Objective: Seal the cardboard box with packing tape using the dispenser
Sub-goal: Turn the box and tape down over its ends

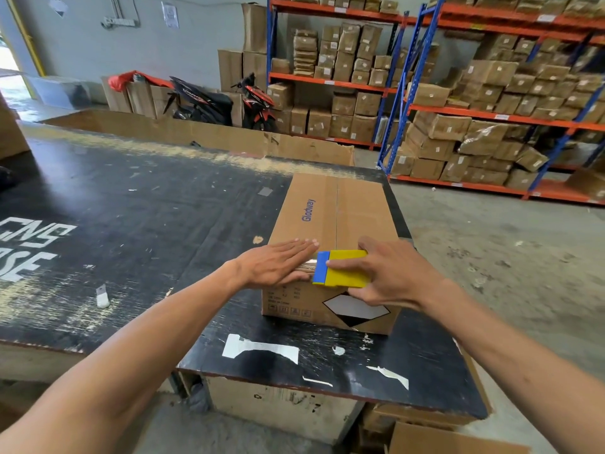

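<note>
Black worktable (137,204), near edge closest, wide bare top left of cardboard box (330,224). Box sits by table's right edge, concrete floor open beyond. Left hand (278,262) flat, fingers spread, pressing box's near top edge. Right hand (389,273) gripping yellow/blue tape dispenser (340,268) just beside left, on same edge.

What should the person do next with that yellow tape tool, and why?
Probably pull the dispenser away from the left hand along the near edge of the box. The right hand grips it there, the left hand lies flat beside its blue end, and a short strip of tape shows between them.
</note>
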Demonstrator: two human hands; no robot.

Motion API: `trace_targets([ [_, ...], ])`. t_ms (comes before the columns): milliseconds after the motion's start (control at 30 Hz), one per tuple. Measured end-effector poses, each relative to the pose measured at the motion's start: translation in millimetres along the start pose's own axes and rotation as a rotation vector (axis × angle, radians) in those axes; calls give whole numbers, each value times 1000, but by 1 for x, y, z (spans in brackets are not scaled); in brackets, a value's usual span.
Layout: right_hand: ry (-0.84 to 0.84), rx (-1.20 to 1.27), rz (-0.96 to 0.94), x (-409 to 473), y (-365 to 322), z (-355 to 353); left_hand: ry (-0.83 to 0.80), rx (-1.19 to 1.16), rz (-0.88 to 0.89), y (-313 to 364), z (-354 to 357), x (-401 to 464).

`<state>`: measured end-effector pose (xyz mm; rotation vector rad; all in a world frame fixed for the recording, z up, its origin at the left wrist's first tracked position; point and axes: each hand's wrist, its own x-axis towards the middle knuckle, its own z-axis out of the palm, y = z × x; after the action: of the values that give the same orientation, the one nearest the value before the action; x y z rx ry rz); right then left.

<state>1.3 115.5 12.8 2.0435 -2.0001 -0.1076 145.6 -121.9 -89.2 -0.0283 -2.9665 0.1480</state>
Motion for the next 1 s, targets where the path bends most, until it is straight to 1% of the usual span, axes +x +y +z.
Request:
trace_targets([
  [100,-35,23,17,-17,20,-4,15,-5,-13,0,-1,-1],
  [233,-45,-3,-11,-35,40,-2,41,7,35,2,-2,0],
  [400,-107,-54,64,-28,34,-2,35,48,77,2,-2,-1],
  [500,-124,-66,58,-28,31,-6,4,37,66,3,-3,0],
  [600,-135,-59,55,-26,31,-9,-47,104,79,9,-15,4],
  [700,-136,-68,59,-25,33,-9,-10,189,136,22,-27,21],
  [767,-136,-65,54,-25,33,-8,20,182,150,36,-23,36],
  [900,-101,-72,51,-27,34,-3,-40,77,51,52,-3,48],
  [1000,-87,-52,46,-29,36,0,-75,49,34,50,-4,49],
])
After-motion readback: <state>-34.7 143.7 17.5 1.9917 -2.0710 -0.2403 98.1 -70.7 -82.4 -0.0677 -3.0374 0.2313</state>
